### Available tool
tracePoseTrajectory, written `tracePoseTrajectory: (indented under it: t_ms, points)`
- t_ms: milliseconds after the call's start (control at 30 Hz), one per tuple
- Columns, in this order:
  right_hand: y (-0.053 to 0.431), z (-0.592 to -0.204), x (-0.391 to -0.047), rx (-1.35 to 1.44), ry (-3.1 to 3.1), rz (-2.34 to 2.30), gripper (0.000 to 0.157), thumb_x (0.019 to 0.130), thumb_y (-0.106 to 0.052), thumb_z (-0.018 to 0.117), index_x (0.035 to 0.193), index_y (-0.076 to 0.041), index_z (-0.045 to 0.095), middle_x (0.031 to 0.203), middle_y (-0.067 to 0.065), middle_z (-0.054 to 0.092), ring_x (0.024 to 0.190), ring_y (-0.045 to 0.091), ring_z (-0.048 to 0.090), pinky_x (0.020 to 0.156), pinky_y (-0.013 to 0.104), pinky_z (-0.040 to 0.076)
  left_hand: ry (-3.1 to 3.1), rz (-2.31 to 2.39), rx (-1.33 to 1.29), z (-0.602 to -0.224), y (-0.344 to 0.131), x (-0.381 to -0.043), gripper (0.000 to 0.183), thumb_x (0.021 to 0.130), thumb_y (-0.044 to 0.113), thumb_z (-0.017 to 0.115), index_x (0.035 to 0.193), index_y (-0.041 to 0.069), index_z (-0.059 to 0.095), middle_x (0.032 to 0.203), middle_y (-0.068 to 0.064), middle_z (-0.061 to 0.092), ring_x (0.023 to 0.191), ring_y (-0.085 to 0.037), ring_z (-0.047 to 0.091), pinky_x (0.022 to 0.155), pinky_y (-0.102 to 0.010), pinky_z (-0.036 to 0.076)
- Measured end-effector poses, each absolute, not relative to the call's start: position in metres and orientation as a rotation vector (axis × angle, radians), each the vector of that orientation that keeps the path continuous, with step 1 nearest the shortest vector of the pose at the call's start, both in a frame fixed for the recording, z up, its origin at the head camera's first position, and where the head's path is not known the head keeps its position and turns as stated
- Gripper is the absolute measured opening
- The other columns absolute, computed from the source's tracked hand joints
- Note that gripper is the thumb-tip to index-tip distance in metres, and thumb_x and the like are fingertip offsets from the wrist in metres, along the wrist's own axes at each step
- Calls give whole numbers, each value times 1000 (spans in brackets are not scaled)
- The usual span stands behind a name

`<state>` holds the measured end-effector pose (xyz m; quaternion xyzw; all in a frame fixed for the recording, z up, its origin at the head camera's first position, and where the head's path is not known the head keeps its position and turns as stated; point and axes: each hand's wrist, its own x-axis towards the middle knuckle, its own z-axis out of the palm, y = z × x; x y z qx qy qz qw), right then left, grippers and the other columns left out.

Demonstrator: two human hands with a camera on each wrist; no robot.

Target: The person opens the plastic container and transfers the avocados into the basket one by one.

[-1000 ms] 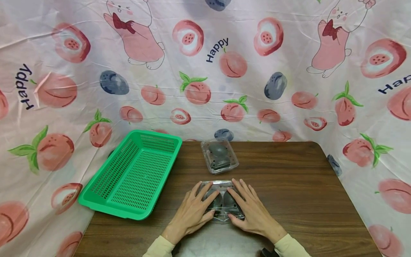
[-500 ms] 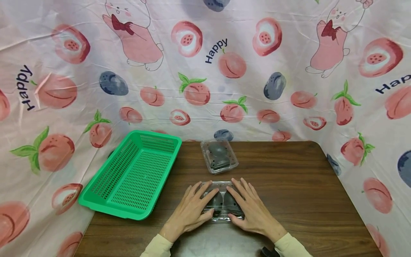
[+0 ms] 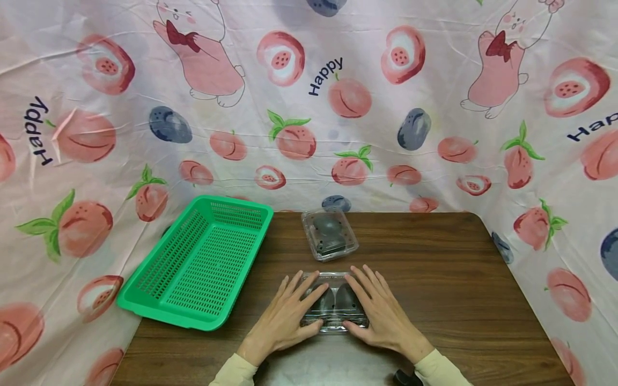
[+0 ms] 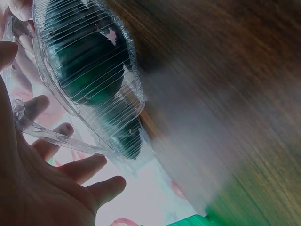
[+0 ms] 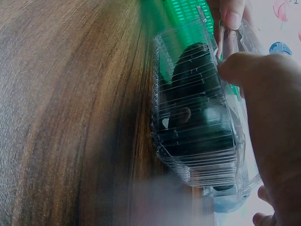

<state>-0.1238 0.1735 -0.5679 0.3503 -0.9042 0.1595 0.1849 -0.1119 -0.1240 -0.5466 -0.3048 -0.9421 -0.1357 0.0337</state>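
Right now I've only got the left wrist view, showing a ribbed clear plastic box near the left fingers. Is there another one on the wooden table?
Observer: Yes, the head view shows a second clear plastic box with dark contents, farther from the person than the first box.
Operator: And where does the right hand lie?
Observer: The right hand rests at the first box's right side, its thumb near the front edge.

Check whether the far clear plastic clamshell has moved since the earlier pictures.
No; in the head view, the far clear plastic clamshell shows no shift relative to the wooden table.
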Motion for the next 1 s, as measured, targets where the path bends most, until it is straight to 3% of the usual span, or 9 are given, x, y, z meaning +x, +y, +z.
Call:
tracePoseTrajectory:
  t_ms: [200,400,533,767,1000]
  points:
    - [174,-567,-122,972,-2556,477,116,85,-63,92,174,-8,42,180,18,43,164,50,46,127,72,43,-2893,-411,-930,-548,-124,-111,79,107,61,69,175,29,45,187,-7,34,171,-51,34,129,-79,39]
    - [176,-565,-120,956,-2558,491,106,97,-72,77,176,-12,39,181,17,42,165,50,43,126,73,42,-2825,-398,-931,-549,-124,-109,83,103,59,76,174,29,46,186,-8,38,171,-48,35,128,-78,41]
    - [179,-561,-120,952,-2542,488,105,99,-74,73,176,-12,39,181,17,43,164,50,44,126,73,41,-2795,-391,-930,-547,-125,-109,85,102,59,78,175,29,45,186,-6,38,172,-46,35,128,-78,41]
    - [186,-555,-121,929,-2513,495,104,102,-80,63,175,-9,40,181,17,43,163,51,45,142,60,26,-2720,-355,-928,-544,-127,-109,88,99,61,79,174,28,47,184,-7,41,171,-47,37,128,-76,42]
    - [194,-548,-122,910,-2507,536,105,103,-81,60,177,-10,37,181,17,42,162,53,45,126,75,40,-2635,-347,-932,-538,-129,-110,92,94,57,85,172,26,49,184,-6,40,169,-47,40,127,-74,45]
